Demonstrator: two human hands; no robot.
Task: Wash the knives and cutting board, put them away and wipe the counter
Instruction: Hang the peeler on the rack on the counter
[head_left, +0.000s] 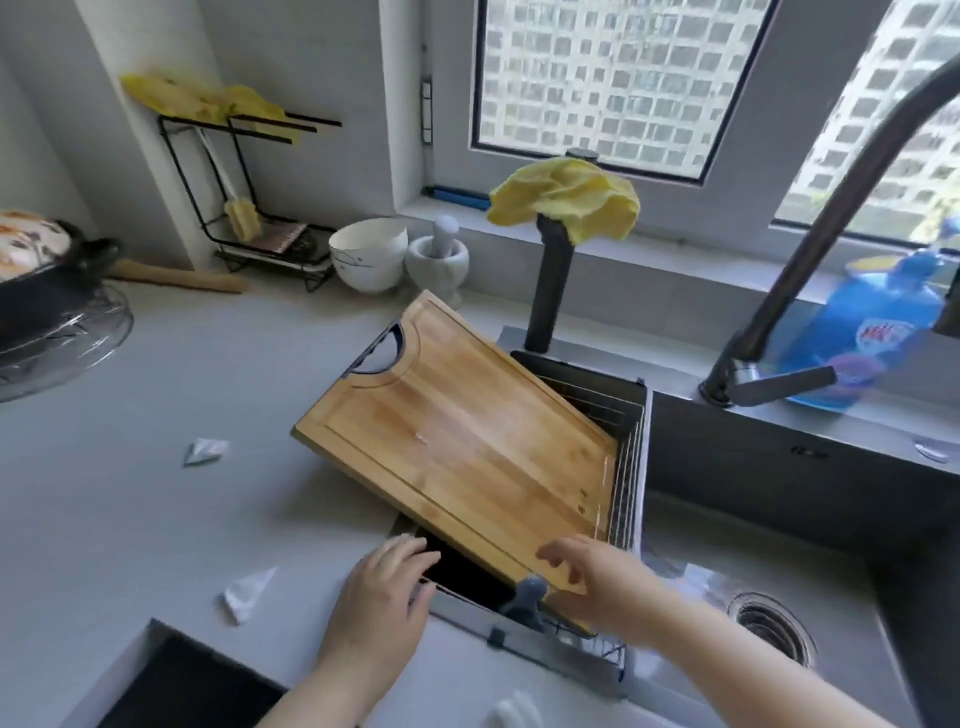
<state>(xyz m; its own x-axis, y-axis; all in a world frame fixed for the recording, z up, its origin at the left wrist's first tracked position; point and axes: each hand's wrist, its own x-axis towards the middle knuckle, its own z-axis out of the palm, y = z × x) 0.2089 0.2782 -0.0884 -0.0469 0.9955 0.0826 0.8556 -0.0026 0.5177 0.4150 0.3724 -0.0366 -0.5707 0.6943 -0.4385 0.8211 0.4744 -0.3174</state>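
The cutting board (457, 431) lies tilted across the left side of the sink (857, 530). Its handle end rests on the surface (156, 467) and its far long edge leans on the wire rack (626, 467). Your left hand (379, 597) is open with relaxed fingers and holds nothing; it sits at the rim of the dark opening just beside the board's near edge. Your right hand (597, 582) is spread over the near right corner, fingers lightly bent, and I cannot tell whether it has actually closed on the edge. Before you lift, get a real grip: thumbs on top, fingers underneath, one hand on each side of that near end. The board looks wide and probably heavy, and a wet one will slip out of a one-corner hold. Raise the near end first so the far edge clears the rack wires, then swing the board right into the open basin under the faucet (810, 249). I see no knives here, so check under the board before you set it down.
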